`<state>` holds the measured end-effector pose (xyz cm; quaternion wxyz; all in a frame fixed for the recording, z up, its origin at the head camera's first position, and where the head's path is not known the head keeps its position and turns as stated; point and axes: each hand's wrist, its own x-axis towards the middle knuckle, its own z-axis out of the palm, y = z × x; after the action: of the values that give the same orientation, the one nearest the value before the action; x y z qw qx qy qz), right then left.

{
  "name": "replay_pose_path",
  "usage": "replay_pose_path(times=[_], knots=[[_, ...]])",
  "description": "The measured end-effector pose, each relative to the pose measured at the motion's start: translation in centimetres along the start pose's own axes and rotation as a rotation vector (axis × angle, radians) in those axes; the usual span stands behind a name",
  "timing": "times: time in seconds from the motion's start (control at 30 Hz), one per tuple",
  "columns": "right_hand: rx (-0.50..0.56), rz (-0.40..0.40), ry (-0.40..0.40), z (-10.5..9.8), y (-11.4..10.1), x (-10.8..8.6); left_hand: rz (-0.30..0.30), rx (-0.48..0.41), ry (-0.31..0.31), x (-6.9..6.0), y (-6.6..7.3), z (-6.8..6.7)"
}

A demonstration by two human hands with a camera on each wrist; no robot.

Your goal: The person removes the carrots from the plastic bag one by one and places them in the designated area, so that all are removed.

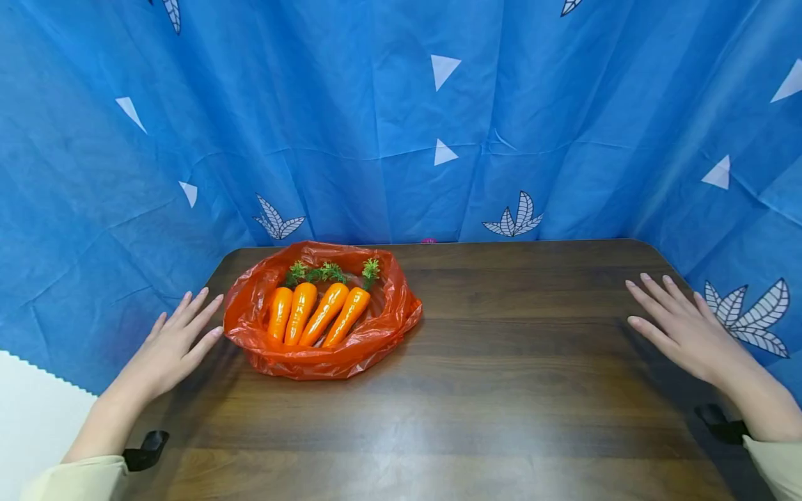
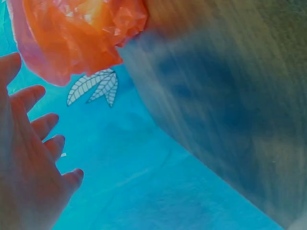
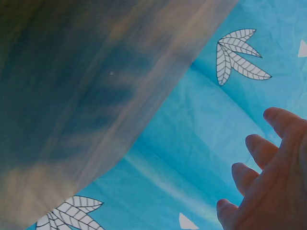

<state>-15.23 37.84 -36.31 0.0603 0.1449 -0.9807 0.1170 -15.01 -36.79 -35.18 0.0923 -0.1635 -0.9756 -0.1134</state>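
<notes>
A red plastic bag (image 1: 376, 341) lies on the left part of the table, its mouth spread wide. Inside it, several orange carrots (image 1: 326, 313) with green tops lie side by side, shiny like plastic. My left hand (image 1: 169, 351) is spread with straight fingers at the table's left edge, just left of the bag, and holds nothing. The left wrist view shows the bag (image 2: 81, 38) beyond the fingers. Over the right edge of the table, far from the bag, my right hand (image 1: 686, 330) has its fingers extended and nothing in them.
The brown wooden table (image 1: 501, 362) has rounded far corners. A blue curtain (image 1: 401, 104) with white triangles and leaf prints hangs behind it and along both sides. A white surface (image 1: 37, 424) shows at the lower left. Each wrist has a black strap (image 1: 145, 451).
</notes>
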Motion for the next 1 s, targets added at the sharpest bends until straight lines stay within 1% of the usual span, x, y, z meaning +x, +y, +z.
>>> replay_pose_path(times=[0.2, 0.3, 0.43, 0.57, 0.67, 0.87, 1.0], knots=[[-0.003, -0.022, 0.012, -0.7, -0.5, 0.6, 0.011, 0.006, -0.002, 0.7, 1.1, -1.4], [-0.017, -0.037, 0.018, -0.9, -0.8, 0.9, 0.021, 0.007, -0.001, 1.3, 2.1, -2.0], [-0.02, -0.058, 0.019, -1.2, -1.5, 1.3, 0.042, -0.004, 0.006, 2.2, 3.6, -2.5], [-0.017, -0.078, 0.017, -1.2, -2.4, 1.8, 0.074, -0.007, 0.014, 3.0, 5.1, -2.7], [-0.024, -0.095, 0.02, -1.3, -3.1, 2.3, 0.099, -0.001, 0.022, 3.4, 6.0, -2.8], [-0.041, -0.13, 0.04, -1.8, -5.0, 3.3, 0.16, -0.002, 0.066, 4.3, 7.2, -2.8], [-0.049, -0.162, 0.05, -1.9, -6.5, 4.1, 0.189, -0.014, 0.09, 4.9, 7.9, -2.6]])
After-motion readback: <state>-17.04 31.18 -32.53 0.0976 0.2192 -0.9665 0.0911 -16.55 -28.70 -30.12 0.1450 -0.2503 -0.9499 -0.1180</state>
